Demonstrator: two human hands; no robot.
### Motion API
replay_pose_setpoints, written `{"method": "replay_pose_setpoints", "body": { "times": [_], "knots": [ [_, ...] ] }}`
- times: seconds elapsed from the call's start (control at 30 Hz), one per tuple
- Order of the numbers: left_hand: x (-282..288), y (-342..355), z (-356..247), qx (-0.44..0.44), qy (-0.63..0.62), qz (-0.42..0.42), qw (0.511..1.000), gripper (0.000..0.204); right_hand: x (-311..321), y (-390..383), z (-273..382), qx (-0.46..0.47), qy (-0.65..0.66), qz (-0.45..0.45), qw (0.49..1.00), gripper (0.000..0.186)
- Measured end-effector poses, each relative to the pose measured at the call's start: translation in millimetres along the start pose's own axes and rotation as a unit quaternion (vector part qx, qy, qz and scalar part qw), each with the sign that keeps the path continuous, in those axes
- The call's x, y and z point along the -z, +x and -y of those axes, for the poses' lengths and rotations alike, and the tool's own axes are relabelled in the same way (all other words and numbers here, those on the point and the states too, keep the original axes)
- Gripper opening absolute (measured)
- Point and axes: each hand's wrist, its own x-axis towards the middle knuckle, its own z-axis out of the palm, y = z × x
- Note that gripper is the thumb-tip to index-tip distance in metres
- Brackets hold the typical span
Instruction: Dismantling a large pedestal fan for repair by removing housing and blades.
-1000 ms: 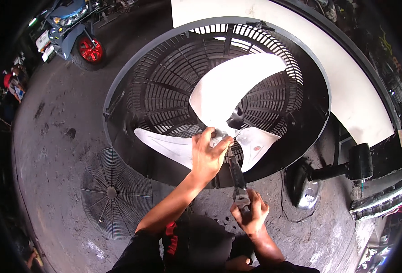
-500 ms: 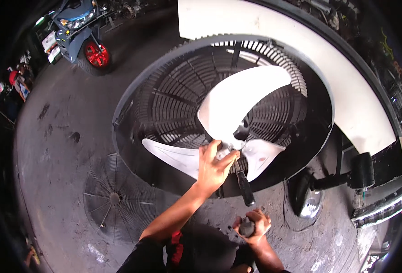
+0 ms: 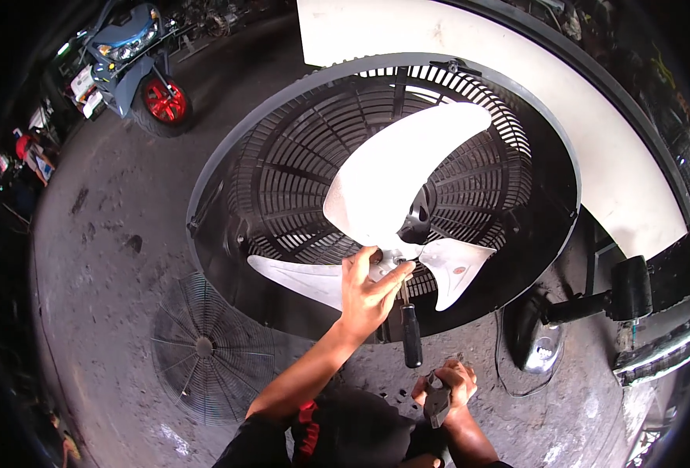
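Note:
A large white three-bladed fan blade (image 3: 407,171) is inside a round black fan housing (image 3: 204,175). My left hand (image 3: 367,290) grips the blade's metal hub (image 3: 392,257), thumb and fingers closed around it. Just by that thumb, the thin shaft of a screwdriver (image 3: 411,335) meets the hub; its black handle points back toward me. Whether my fingers also pinch the shaft is hidden. Below the handle, my right hand (image 3: 456,384) is closed around a thick grey metal tool (image 3: 437,402), whose exact kind I cannot make out. It is apart from the screwdriver.
A round wire fan guard (image 3: 204,347) lies on the dirty floor at left. A white curved panel (image 3: 595,148) borders the housing's far right side. Near right are a black cylindrical part on an arm (image 3: 630,288) and a cable (image 3: 509,382). A motorcycle (image 3: 138,70) stands far left.
The screwdriver handle has swung from slanting right to hanging nearly straight toward me. My right hand has turned the grey tool, showing more of its length. The view has shifted slightly.

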Motion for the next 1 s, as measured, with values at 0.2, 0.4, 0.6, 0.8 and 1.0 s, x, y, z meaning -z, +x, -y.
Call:
{"method": "replay_pose_setpoints", "body": {
  "times": [0.2,0.4,0.6,0.8,1.0],
  "knots": [
    [-5,1,-1,0.000,0.002,-0.025,1.000,0.030,4,9,4,0.044,0.052,-0.013,0.998,0.046],
    [-8,1,-2,0.009,0.018,-0.029,0.999,0.029,5,23,12,-0.050,-0.028,0.113,0.992,0.049],
    [-7,4,-5,0.005,0.021,-0.039,0.999,0.024,14,18,27,0.084,0.235,-0.210,0.945,0.038],
    [-6,4,-4,0.025,0.017,-0.005,1.000,0.025,3,28,22,-0.058,-0.003,0.012,0.998,0.043],
    [-9,0,-2,0.029,0.019,-0.027,0.999,0.030,32,11,33,0.016,0.203,-0.124,0.971,0.034]
  ]
}}
